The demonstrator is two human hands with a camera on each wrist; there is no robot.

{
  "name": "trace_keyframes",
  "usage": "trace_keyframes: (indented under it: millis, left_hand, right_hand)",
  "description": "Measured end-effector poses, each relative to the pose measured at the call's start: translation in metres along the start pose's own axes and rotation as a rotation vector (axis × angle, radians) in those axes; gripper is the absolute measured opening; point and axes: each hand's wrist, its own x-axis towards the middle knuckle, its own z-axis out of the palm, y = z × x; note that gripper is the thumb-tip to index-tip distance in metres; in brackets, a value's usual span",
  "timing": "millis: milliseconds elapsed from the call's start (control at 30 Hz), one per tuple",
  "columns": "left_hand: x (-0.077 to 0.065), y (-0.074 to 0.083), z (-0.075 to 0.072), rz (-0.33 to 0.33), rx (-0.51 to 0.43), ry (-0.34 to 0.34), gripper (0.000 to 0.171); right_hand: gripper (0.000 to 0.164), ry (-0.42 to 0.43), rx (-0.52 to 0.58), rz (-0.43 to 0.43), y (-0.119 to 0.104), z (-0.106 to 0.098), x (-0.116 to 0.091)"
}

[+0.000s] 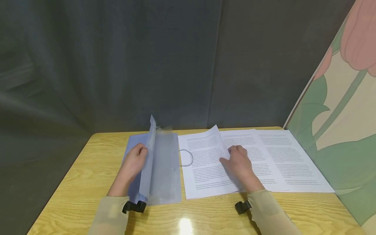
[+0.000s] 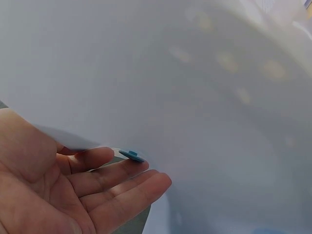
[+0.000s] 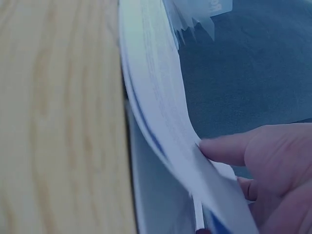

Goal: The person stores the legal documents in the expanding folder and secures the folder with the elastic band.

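Observation:
A translucent bluish document folder (image 1: 165, 173) lies spread on the left half of the table. My left hand (image 1: 135, 160) grips its upright plastic leaves (image 1: 149, 153), which stand between the two flat covers. In the left wrist view a small teal button (image 2: 131, 156) shows at the fingers, on the edge of the pale plastic. To the right, my right hand (image 1: 239, 163) pinches the right edge of a printed sheet (image 1: 202, 163), thumb on one face. That sheet's far right corner curls up from the table. A thin grey elastic loop (image 1: 192, 156) overlaps its left edge.
More printed sheets (image 1: 293, 156) lie overlapping toward the right. The wooden table (image 1: 73, 182) ends at a dark curtain (image 1: 176, 65) behind, and a flower-patterned panel (image 1: 346, 98) slants along the right side.

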Motion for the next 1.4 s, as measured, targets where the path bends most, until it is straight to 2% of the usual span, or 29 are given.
trace_keyframes:
  millis: [167, 267, 367, 533, 633, 833, 1200, 1400]
  left_hand:
    - [-0.001, 0.000, 0.000, 0.003, -0.017, -0.009, 0.024]
    - [-0.001, 0.000, 0.001, 0.005, -0.024, -0.013, 0.025]
    - [0.000, 0.000, 0.001, 0.007, -0.018, -0.009, 0.024]
    - [0.000, 0.000, 0.000, 0.007, -0.007, -0.003, 0.023]
    - [0.001, 0.000, 0.000, 0.005, -0.008, -0.002, 0.022]
    - [0.002, -0.001, -0.001, 0.003, -0.006, 0.008, 0.021]
    - [0.006, 0.002, 0.001, 0.006, -0.036, 0.023, 0.023]
    - [0.006, 0.006, 0.004, 0.007, -0.033, 0.023, 0.024]
  right_hand:
    - [0.029, 0.011, 0.030, -0.001, -0.001, -0.005, 0.000]
    - [0.026, -0.009, 0.055, 0.003, 0.000, -0.007, 0.001]
    - [0.032, -0.019, 0.084, 0.004, 0.001, -0.007, 0.002]
    - [0.056, -0.033, 0.138, 0.003, 0.000, -0.008, 0.003]
    - [0.064, -0.029, 0.161, -0.011, -0.001, -0.009, 0.003]
    - [0.063, -0.027, 0.227, -0.033, -0.001, -0.015, 0.000]
    - [0.063, -0.034, 0.372, -0.008, 0.002, -0.031, 0.001]
    - [0.064, -0.007, 0.389, 0.001, 0.000, -0.040, 0.001]
